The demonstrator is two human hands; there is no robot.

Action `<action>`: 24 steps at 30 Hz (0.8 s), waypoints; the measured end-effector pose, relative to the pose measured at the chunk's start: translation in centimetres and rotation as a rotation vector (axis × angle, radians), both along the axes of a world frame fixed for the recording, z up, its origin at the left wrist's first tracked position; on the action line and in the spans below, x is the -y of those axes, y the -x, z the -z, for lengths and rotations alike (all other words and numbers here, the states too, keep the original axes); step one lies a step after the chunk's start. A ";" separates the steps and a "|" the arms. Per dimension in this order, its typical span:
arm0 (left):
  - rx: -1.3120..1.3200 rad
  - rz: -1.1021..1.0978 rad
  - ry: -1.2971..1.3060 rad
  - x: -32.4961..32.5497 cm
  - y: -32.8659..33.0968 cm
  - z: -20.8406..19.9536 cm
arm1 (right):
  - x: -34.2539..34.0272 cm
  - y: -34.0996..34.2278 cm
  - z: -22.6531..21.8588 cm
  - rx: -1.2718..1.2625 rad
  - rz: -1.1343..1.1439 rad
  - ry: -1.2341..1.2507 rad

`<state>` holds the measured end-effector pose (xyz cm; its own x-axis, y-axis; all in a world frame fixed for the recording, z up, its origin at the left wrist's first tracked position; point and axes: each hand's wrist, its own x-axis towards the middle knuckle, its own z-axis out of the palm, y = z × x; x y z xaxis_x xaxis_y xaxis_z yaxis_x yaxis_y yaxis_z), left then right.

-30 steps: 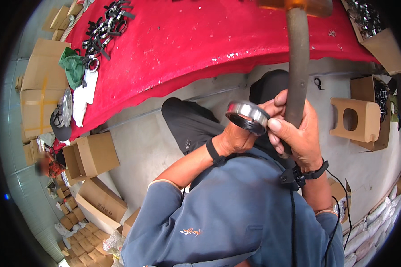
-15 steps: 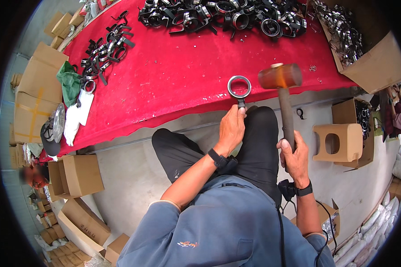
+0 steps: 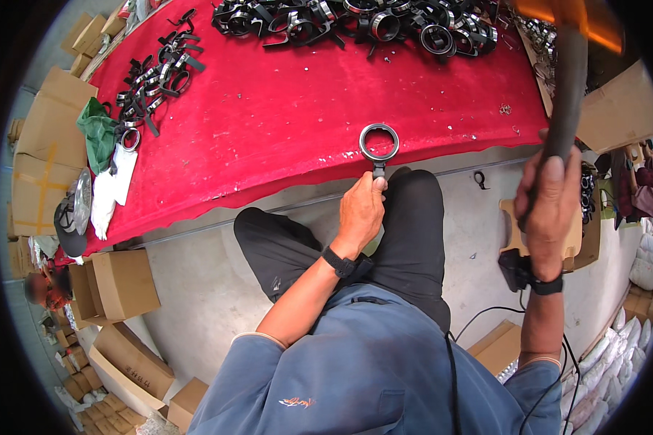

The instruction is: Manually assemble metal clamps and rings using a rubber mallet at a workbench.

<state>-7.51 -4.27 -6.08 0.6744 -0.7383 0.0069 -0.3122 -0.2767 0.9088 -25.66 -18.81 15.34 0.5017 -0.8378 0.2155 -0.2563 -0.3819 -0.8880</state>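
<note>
Your left hand [image 3: 362,212] is clamping its fingers on the ring [image 3: 379,156], upper centre, ideally steadying it, while your right hand's [image 3: 551,199] are gripping the mallet [image 3: 572,90], upper right.

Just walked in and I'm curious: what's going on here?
A person's left hand grips a stemmed black-and-silver ring at the near edge of the red-covered table. The right hand holds up an amber-headed mallet, apart from the ring. More rings lie heaped on the table's far side.
</note>
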 end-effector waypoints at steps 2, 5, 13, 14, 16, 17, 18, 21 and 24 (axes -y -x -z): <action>-0.020 0.016 0.019 0.4 0.0 -0.3 | 0.6 0.5 6.1 -0.146 -0.105 0.283; -0.064 0.048 0.004 -0.2 -0.1 -0.2 | 0.4 -0.1 9.3 -0.631 -0.248 -0.192; -0.352 0.313 0.316 -2.1 -2.6 0.8 | -3.2 1.3 5.7 0.109 -0.164 -0.495; -0.345 0.316 0.309 -2.4 -2.2 0.1 | -3.8 1.9 6.2 0.179 -0.166 -0.547; -0.939 0.345 0.548 -3.2 -1.4 -1.5 | -4.7 2.7 7.6 0.223 -0.162 -0.579; -0.972 0.306 0.564 -3.4 -0.8 -2.8 | -5.2 2.9 8.2 0.250 -0.160 -0.583; -0.971 0.293 0.554 -3.5 -0.6 -3.2 | -5.5 3.1 8.6 0.273 -0.159 -0.589; -1.089 0.431 0.723 -3.6 -0.4 -5.0 | -6.1 3.0 8.9 0.284 -0.167 -0.630; -1.142 0.516 0.758 -3.8 0.0 -6.1 | -6.4 2.7 8.6 0.287 -0.157 -0.656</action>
<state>-7.49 -0.49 -0.01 0.2477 -0.9572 0.1497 0.7480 0.2871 0.5984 -28.40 -12.42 6.70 0.6253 -0.7629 -0.1645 0.0350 0.2381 -0.9706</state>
